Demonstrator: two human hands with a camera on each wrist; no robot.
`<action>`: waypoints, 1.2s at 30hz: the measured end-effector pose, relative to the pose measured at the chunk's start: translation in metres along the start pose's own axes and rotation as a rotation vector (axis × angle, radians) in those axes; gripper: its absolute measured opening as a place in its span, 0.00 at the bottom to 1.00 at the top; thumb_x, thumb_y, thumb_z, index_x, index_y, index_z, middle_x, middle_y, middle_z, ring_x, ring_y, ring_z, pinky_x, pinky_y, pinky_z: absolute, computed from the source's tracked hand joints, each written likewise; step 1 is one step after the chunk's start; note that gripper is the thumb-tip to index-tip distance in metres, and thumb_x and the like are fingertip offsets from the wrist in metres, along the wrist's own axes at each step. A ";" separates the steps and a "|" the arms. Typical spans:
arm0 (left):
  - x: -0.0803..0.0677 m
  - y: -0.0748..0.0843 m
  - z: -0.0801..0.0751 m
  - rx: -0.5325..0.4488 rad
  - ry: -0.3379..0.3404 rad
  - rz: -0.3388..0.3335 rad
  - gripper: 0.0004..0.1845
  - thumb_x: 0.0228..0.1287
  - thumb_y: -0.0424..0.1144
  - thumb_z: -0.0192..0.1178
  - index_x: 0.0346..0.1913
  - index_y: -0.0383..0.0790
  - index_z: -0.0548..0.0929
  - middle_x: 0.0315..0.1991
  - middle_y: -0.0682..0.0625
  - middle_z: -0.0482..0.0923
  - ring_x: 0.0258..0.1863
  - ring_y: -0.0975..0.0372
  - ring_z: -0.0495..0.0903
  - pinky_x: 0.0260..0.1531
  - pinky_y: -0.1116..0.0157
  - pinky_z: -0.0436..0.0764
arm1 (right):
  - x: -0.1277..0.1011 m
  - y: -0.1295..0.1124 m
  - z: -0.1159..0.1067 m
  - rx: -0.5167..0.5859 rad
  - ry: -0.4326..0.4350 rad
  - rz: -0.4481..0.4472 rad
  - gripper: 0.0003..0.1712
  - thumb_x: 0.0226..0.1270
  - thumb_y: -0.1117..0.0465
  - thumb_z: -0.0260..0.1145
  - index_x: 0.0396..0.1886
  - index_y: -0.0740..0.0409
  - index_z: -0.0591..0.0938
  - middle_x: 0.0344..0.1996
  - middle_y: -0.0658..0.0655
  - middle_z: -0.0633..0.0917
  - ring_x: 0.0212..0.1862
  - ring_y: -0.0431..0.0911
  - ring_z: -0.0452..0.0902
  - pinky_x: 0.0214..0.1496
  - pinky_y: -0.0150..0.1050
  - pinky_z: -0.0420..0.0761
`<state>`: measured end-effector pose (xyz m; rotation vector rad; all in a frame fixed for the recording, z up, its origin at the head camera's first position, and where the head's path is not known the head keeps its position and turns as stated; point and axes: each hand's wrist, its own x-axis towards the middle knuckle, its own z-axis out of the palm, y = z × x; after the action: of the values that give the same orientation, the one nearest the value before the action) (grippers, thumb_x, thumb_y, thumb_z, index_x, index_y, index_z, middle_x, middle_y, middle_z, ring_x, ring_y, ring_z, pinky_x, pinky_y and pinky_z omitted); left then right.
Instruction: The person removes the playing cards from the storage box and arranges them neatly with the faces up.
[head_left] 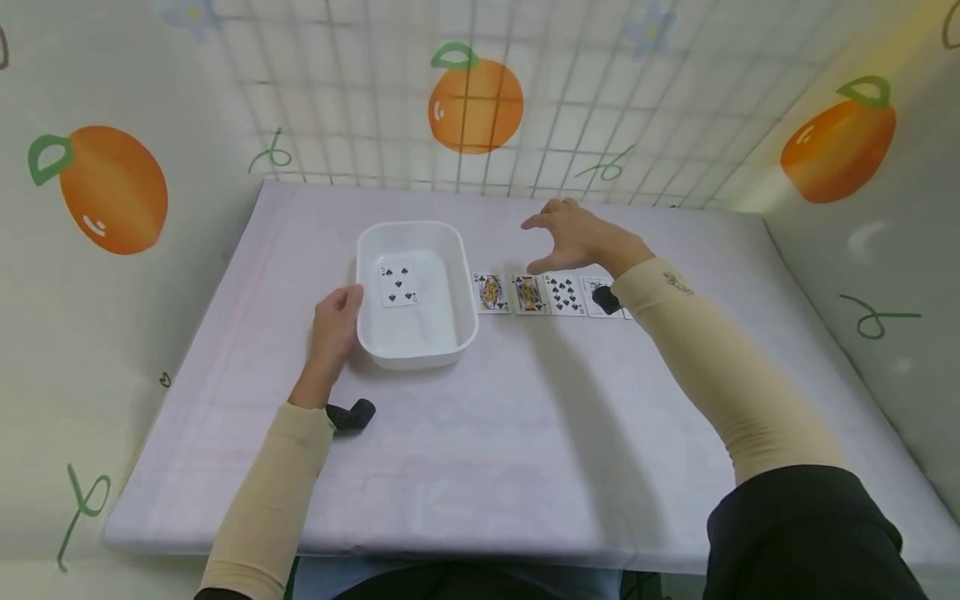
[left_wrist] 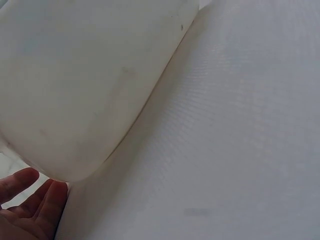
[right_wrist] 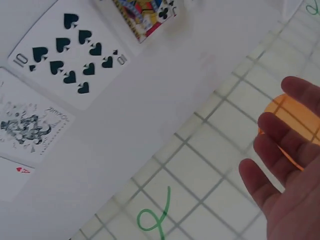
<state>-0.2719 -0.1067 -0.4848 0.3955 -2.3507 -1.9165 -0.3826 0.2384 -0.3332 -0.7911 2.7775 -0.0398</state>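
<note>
Our right hand [head_left: 577, 237] hovered with fingers spread and loose, gripping nothing, above the card row [head_left: 551, 294]. Our left hand [head_left: 335, 321] lay flat against the tray [head_left: 453, 271], which held one card [head_left: 397, 285]. We figured a sloppy grab could scatter neighboring cards.

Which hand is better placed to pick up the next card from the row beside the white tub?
Right. The right hand hangs open just above the row of cards, holding nothing, while the left hand rests against the white tub, on the side away from the row.
</note>
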 end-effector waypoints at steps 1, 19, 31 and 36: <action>0.000 0.000 0.000 0.003 0.001 -0.002 0.31 0.72 0.61 0.47 0.62 0.40 0.78 0.53 0.43 0.80 0.49 0.53 0.78 0.52 0.54 0.76 | 0.001 -0.002 -0.001 0.002 -0.001 -0.006 0.45 0.57 0.42 0.69 0.71 0.57 0.70 0.65 0.67 0.68 0.66 0.62 0.59 0.66 0.63 0.61; 0.000 -0.001 0.006 -0.019 0.013 -0.005 0.29 0.73 0.59 0.48 0.61 0.39 0.78 0.51 0.44 0.80 0.47 0.54 0.78 0.50 0.55 0.77 | 0.027 -0.037 0.002 0.004 -0.002 -0.112 0.46 0.54 0.41 0.69 0.70 0.57 0.71 0.63 0.64 0.70 0.63 0.59 0.60 0.63 0.61 0.65; 0.005 -0.002 0.007 -0.018 0.018 -0.046 0.29 0.72 0.60 0.49 0.62 0.41 0.78 0.53 0.45 0.80 0.49 0.54 0.77 0.54 0.55 0.76 | 0.050 -0.066 0.007 -0.002 -0.009 -0.154 0.45 0.54 0.40 0.69 0.69 0.57 0.72 0.61 0.63 0.72 0.61 0.57 0.61 0.61 0.58 0.67; 0.007 0.001 0.006 -0.006 0.027 -0.052 0.29 0.72 0.59 0.49 0.62 0.39 0.78 0.56 0.43 0.79 0.52 0.53 0.76 0.57 0.54 0.74 | 0.058 -0.081 0.007 -0.003 -0.029 -0.162 0.46 0.53 0.39 0.69 0.70 0.55 0.73 0.61 0.62 0.71 0.60 0.55 0.61 0.61 0.55 0.68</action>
<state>-0.2796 -0.1027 -0.4853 0.4839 -2.3396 -1.9272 -0.3868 0.1389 -0.3463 -1.0076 2.6804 -0.0527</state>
